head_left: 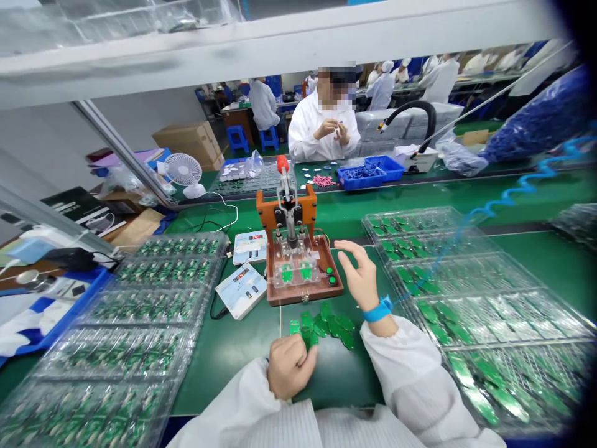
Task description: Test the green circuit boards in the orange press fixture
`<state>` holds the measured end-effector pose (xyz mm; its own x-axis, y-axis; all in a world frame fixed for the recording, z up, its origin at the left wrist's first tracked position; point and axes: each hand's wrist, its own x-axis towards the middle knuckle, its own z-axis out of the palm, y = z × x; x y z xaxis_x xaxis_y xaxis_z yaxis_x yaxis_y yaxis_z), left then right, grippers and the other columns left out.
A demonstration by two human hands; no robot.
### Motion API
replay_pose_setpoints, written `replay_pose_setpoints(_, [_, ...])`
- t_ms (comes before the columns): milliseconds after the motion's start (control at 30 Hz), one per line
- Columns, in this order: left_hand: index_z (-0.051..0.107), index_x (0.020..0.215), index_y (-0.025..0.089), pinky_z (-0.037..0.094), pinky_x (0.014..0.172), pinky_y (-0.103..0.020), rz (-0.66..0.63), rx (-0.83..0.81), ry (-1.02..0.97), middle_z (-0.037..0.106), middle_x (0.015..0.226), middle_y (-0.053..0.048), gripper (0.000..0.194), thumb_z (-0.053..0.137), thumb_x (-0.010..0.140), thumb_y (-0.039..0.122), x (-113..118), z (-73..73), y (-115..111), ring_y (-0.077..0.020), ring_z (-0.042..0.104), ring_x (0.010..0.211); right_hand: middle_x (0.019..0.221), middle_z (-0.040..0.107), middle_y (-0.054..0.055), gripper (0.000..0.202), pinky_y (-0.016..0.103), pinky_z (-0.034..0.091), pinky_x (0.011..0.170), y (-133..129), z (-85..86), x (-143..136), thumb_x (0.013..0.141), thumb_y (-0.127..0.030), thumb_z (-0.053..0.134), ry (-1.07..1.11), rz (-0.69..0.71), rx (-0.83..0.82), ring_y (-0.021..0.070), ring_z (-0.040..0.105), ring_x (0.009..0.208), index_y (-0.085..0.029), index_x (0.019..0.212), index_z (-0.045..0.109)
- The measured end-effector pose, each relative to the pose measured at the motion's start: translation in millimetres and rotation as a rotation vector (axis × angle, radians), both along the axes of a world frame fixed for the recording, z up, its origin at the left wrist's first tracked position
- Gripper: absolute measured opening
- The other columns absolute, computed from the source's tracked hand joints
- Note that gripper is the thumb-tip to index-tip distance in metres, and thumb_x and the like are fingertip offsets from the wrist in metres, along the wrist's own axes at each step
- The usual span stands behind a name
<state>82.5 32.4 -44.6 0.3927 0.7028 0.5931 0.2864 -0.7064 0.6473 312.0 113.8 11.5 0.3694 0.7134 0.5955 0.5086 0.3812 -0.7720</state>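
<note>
My left hand is closed low over the table, its curled fingers and thumb on green circuit boards that stick out past them. How many it grips is hidden. Just beyond lies a loose pile of green boards. My right hand is raised, fingers spread and holding nothing, beside the right edge of a test fixture with a wooden base. A blue wrist strap circles that wrist. Two green boards sit under the clear plate of the fixture, below its red-tipped toggle clamp.
Clear trays of boards flank me: a left tray and a right tray. Two white meter boxes stand left of the fixture. A small fan, blue bins and a co-worker are beyond. A coiled blue cord hangs right.
</note>
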Motion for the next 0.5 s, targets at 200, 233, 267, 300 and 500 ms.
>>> replay_pose_setpoints(200, [0.017,0.061,0.02,0.023,0.049,-0.025,0.161,-0.245,-0.114,0.02,0.052,0.006,0.046,0.05,0.093,0.018,-7,-6.7,16,-0.0095,0.024,0.045,0.129,0.069,0.008,0.026,0.047,0.054,0.106,17,55.4,-14,0.098,-0.036,0.057,0.068,0.039,0.053,0.0247,0.064,0.122,-0.026,0.121,0.067])
replay_pose_setpoints(233, [0.017,0.06,0.02,0.023,0.049,-0.025,0.176,-0.272,-0.123,0.019,0.052,0.006,0.046,0.05,0.092,0.019,-8,-7.3,18,-0.0094,0.024,0.045,0.131,0.068,0.008,0.027,0.047,0.053,0.107,22,67.7,-16,0.098,-0.037,0.058,0.069,0.059,0.073,0.0245,0.063,0.124,-0.027,0.122,0.066])
replay_pose_setpoints(267, [0.017,0.06,0.02,0.023,0.049,-0.025,0.188,-0.298,-0.132,0.018,0.053,0.007,0.045,0.05,0.091,0.021,-8,-7.8,19,-0.0094,0.024,0.045,0.132,0.067,0.007,0.028,0.047,0.052,0.108,29,80.4,-18,0.098,-0.038,0.058,0.058,0.082,0.095,0.0244,0.062,0.126,-0.028,0.123,0.065])
replay_pose_setpoints(300, [0.017,0.06,0.02,0.023,0.049,-0.025,0.199,-0.323,-0.142,0.018,0.053,0.007,0.045,0.05,0.09,0.022,-9,-8.2,19,-0.0094,0.024,0.045,0.134,0.066,0.006,0.03,0.048,0.051,0.11,38,93.1,-19,0.098,-0.039,0.059,0.036,0.104,0.119,0.0244,0.061,0.127,-0.028,0.125,0.064])
replay_pose_setpoints(500, [0.018,0.057,0.02,0.024,0.05,-0.025,0.209,-0.423,-0.182,0.02,0.051,0.007,0.046,0.051,0.087,0.03,-12,-5.4,21,-0.0096,0.024,0.046,0.123,0.072,0.007,0.053,0.054,0.043,0.116,117,156.5,-16,0.095,-0.062,0.055,-0.073,0.215,0.16,0.0245,0.063,0.124,-0.023,0.13,0.061])
